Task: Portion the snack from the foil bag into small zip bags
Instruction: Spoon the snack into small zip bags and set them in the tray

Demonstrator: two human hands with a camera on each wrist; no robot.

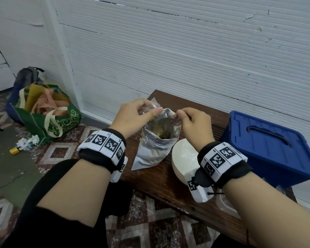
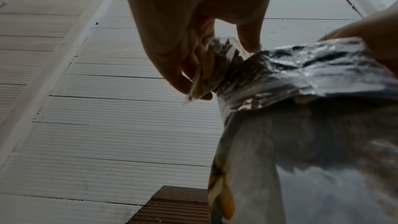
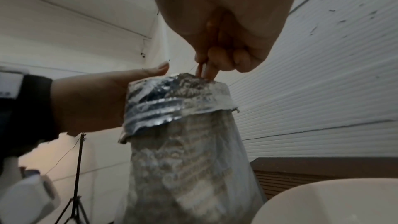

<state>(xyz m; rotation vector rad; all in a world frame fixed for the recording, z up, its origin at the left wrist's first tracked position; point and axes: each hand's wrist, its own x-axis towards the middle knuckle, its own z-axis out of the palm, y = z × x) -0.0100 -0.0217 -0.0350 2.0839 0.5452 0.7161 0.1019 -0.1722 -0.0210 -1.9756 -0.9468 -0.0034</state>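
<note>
An open silver foil bag (image 1: 154,151) stands on the brown wooden bench (image 1: 159,181), with brown snack visible inside. Just above its mouth, my left hand (image 1: 156,110) pinches a small clear zip bag (image 1: 151,106). In the left wrist view the zip bag (image 2: 206,72) holds a few snack pieces and touches the foil bag (image 2: 301,125) at its folded rim. My right hand (image 1: 177,114) has its fingers curled and pinches the far rim of the foil bag (image 3: 183,125). In the right wrist view the right hand's fingertips (image 3: 210,70) meet at the top of that rim.
A white bowl (image 1: 183,158) sits right of the foil bag under my right wrist. A blue lidded box (image 1: 276,144) fills the bench's right end. A green shopping bag (image 1: 48,111) and a backpack (image 1: 27,76) are on the floor at the left. White wall panels stand close behind.
</note>
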